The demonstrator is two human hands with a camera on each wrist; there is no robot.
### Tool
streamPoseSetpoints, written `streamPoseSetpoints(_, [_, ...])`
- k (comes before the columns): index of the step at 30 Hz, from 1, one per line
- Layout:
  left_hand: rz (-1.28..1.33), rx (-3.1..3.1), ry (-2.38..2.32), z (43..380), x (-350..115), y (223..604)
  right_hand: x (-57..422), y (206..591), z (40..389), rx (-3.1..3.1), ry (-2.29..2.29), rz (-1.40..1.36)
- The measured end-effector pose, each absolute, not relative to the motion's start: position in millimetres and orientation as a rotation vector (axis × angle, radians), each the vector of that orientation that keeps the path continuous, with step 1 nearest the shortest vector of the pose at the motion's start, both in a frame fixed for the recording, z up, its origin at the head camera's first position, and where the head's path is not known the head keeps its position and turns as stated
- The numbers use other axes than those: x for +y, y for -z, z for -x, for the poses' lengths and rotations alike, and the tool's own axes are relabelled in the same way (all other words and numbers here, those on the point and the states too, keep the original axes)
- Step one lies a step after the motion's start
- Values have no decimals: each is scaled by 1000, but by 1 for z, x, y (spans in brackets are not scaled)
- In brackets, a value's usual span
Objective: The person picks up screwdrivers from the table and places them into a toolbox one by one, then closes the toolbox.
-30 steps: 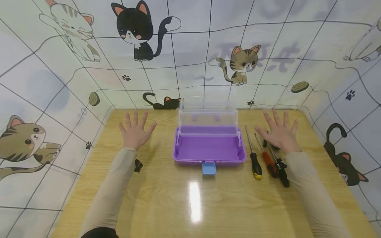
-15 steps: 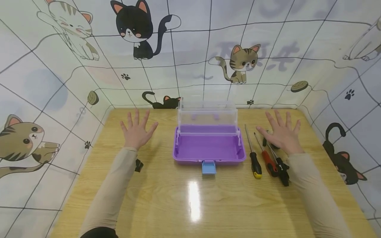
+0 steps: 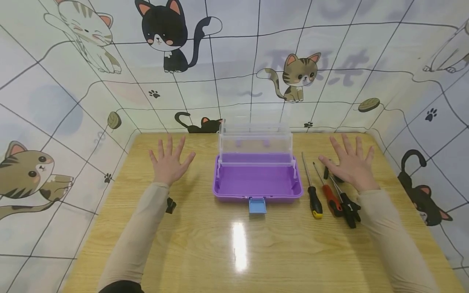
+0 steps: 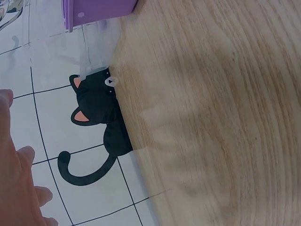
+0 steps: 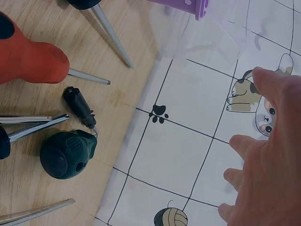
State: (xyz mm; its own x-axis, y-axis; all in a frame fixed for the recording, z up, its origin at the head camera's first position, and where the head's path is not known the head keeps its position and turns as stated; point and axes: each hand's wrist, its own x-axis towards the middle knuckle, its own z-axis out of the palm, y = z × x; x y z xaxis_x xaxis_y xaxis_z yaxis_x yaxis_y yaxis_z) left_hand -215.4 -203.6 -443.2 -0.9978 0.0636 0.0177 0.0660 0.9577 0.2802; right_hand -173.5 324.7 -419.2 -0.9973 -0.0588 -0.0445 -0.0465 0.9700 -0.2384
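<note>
My left hand (image 3: 170,163) is held with its fingers spread to the left of a purple box (image 3: 258,199), and nothing is in it. The box's clear lid (image 3: 256,134) stands raised, and a blue latch (image 3: 257,206) hangs at the front. To the right, my right hand (image 3: 352,167) is spread as well and holds nothing. It is nearest a group of tools: a screwdriver with a black and yellow handle (image 3: 314,203), a red-handled screwdriver (image 3: 332,200), black-handled tools (image 3: 349,211) and a dark green stubby handle (image 5: 68,154). The forearm partly covers this group.
A small black object (image 3: 170,205) lies beside the left forearm, partly hidden by the sleeve. The wooden table (image 3: 205,244) is bordered at the back and sides by a cloth (image 3: 234,61) printed with cats and grid lines.
My right hand has shifted a little to the right, showing more of the black-handled tools. The left hand has drifted very slightly right. Box and tools stay put.
</note>
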Motion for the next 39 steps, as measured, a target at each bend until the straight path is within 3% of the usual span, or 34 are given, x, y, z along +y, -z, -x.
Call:
streamPoseSetpoints(15, [233,-3164,394,205,-185,450,347,423,165,3150,346,54])
streamPoseSetpoints(39, [488,-3157,697,188,-158,479,384,444,136,3200,400,-25])
